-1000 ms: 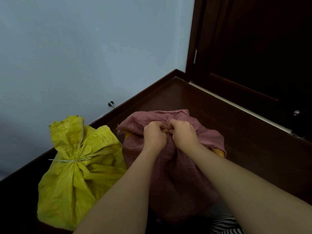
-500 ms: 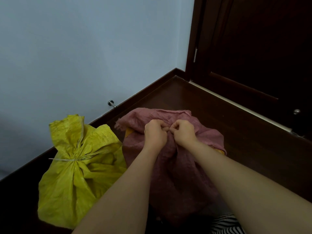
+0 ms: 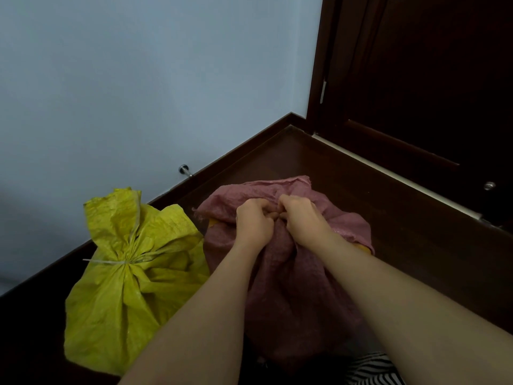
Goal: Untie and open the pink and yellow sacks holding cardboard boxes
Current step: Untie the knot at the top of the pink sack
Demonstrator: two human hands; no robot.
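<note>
While the left hand and right hand pinch the gathered neck of the soft, crumpled pink woven sack, just right of the string-tied yellow woven sack, its limp, probably light fabric seems best gripped near the knot.

Coarse woven pink sack, glossy wood floor
</note>
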